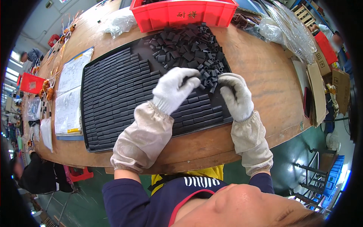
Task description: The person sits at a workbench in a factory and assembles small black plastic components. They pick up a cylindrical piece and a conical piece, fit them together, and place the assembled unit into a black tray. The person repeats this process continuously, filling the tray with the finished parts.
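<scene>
Over a black tray (87, 142), both my hands wear white gloves and beige sleeve covers. My left hand (176, 86) is above the tray's middle, thumb and fingers drawn together beside a heap of short black tubes (181, 45). Whatever lies between those fingertips is hidden. At the tray's right edge, my right hand (238, 97) is loosely curved, with a gap between thumb and fingers and no tube discernible in it. Black tubes in close, neat rows (113, 94) cover the tray's left and front parts. The loose heap fills its far right part.
A red plastic bin (185, 17) stands behind the tray. Left of it lie papers in a folder (70, 98) and a clear plastic bag (118, 24). Plastic wrapping (291, 30) and cardboard (315, 92) line the wooden table's (264, 83) right side. Other people are in the background.
</scene>
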Tool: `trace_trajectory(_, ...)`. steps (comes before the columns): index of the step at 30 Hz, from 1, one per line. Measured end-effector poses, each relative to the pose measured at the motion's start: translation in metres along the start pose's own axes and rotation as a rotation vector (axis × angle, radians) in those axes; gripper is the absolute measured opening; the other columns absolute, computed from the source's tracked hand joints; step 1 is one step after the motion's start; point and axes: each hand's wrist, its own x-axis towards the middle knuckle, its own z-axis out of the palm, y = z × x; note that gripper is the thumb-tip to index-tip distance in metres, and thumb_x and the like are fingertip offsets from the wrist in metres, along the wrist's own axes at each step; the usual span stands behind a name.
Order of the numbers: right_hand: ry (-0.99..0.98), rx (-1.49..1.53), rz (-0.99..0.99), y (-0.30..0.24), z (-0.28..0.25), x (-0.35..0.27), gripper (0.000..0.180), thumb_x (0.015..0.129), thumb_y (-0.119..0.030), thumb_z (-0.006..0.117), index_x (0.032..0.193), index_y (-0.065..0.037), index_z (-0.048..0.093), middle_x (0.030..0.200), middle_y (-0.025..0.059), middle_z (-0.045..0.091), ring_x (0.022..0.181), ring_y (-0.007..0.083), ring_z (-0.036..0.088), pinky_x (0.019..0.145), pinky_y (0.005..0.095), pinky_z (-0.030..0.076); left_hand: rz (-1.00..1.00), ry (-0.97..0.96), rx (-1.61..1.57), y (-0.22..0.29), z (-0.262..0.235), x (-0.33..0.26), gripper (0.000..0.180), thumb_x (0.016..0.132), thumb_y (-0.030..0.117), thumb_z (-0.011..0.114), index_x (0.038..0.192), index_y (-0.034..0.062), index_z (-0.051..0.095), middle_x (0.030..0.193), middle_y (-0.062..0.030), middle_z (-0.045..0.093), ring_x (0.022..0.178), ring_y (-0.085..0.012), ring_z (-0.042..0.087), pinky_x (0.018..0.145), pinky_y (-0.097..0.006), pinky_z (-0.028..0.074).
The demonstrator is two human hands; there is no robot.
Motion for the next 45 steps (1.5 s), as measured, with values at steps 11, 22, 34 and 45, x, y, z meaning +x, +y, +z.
trace_trajectory(11, -0.184, -0.487, -0.127, 0.015, 0.003, -0.003, 0.03, 0.078, -0.004, 0.075, 0.103, -0.021, 0.075, 0.099, -0.0001, 0.068, 0.099, 0.0265, 0.063, 0.09, 0.0399, 0.049, 0.008, -0.187, 0.743, -0.01, -0.006, 0.0, 0.026, 0.09, 0.035, 0.074, 0.111, 0.0199, 0.077, 0.094, -0.0093, 0.066, 0.088, -0.0323, 0.07, 0.076, -0.041, 0.057)
trace_trajectory(22, -0.278, -0.593, -0.155, 0.016, 0.003, -0.005, 0.034, 0.075, -0.005, 0.074, 0.105, -0.021, 0.073, 0.093, 0.002, 0.064, 0.096, 0.0282, 0.062, 0.087, 0.0424, 0.049, -0.218, -0.326, -0.411, 0.007, -0.01, -0.004, 0.055, 0.105, 0.054, 0.051, 0.125, 0.0078, 0.072, 0.088, 0.0061, 0.059, 0.079, -0.006, 0.054, 0.073, -0.023, 0.048)
trace_trajectory(34, -0.004, -0.09, -0.111, -0.001, 0.005, -0.001, 0.033, 0.081, 0.008, 0.07, 0.109, -0.008, 0.072, 0.096, 0.0118, 0.069, 0.089, 0.0292, 0.067, 0.078, 0.0365, 0.055, -0.545, -0.366, -0.676, 0.001, 0.013, -0.011, 0.072, 0.104, 0.067, 0.041, 0.128, 0.0034, 0.066, 0.088, 0.0021, 0.065, 0.065, -0.0048, 0.049, 0.054, -0.02, 0.037)
trace_trajectory(45, -0.201, -0.147, -0.139, -0.019, 0.01, -0.007, 0.038, 0.073, -0.003, 0.083, 0.109, -0.011, 0.076, 0.093, 0.0095, 0.068, 0.089, 0.0308, 0.065, 0.077, 0.0401, 0.053, -0.689, -0.416, -0.613, 0.012, 0.019, -0.021, 0.067, 0.104, 0.065, 0.044, 0.135, 0.0087, 0.063, 0.091, 0.0012, 0.063, 0.069, -0.0038, 0.051, 0.056, -0.019, 0.04)
